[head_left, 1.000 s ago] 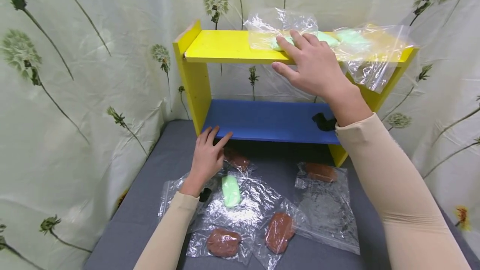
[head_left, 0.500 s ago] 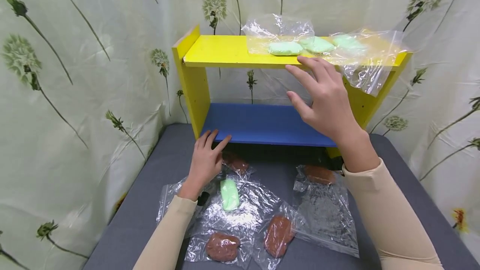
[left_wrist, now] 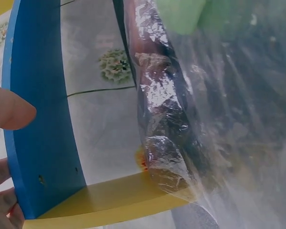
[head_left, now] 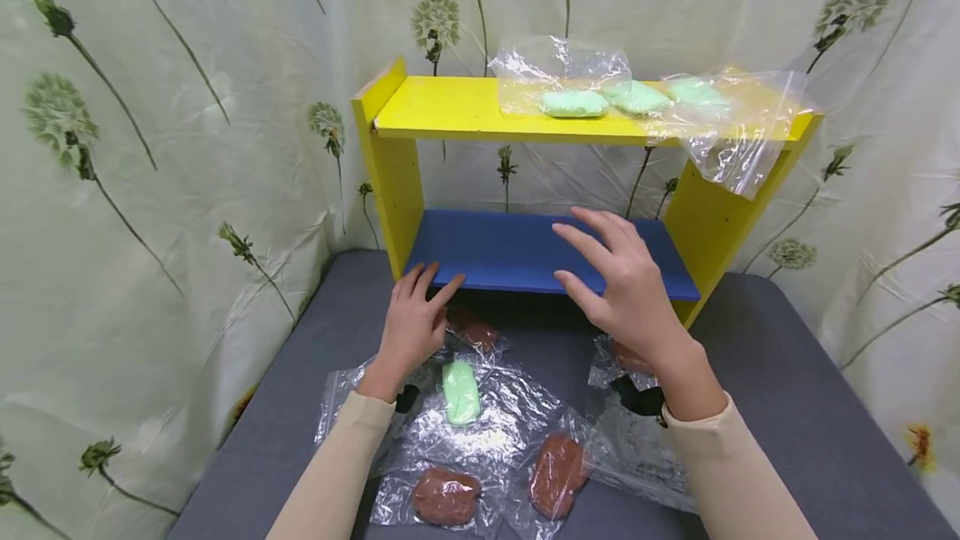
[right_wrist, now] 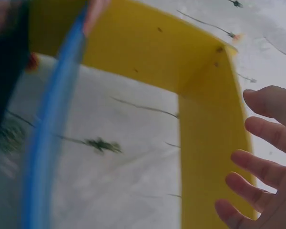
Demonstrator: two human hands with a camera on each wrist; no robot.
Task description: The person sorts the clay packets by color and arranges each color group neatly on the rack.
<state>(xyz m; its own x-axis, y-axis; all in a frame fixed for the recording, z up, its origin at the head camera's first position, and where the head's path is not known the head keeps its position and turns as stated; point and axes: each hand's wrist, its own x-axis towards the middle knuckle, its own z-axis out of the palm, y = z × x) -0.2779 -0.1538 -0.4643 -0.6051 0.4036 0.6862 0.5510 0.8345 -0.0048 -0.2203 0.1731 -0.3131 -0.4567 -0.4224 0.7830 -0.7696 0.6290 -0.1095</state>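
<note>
My left hand (head_left: 411, 327) rests its spread fingers on the left front edge of the blue shelf board (head_left: 510, 252). In the left wrist view the thumb (left_wrist: 12, 110) overlaps that board. My right hand (head_left: 618, 282) hovers in front of the board with parted, slightly bent fingers and holds nothing. Above it, on the yellow top shelf (head_left: 450, 102), several soft-looking light green lumps lie in clear bags, among them a green lump (head_left: 573, 103) near the front edge. Below my left hand, a green lump (head_left: 461, 392) lies in a bag on the table.
Brown lumps in clear bags lie on the dark grey table (head_left: 285, 415): a brown lump (head_left: 446, 496) at front, a brown lump (head_left: 558, 475) beside it, others near the shelf. An empty-looking bag end (head_left: 746, 169) hangs over the top shelf's right front edge. Flowered cloth surrounds everything.
My right hand has come down from the green lumps on the top shelf to the height of the blue board, leaving the lumps there. The left hand stays at the board's edge.
</note>
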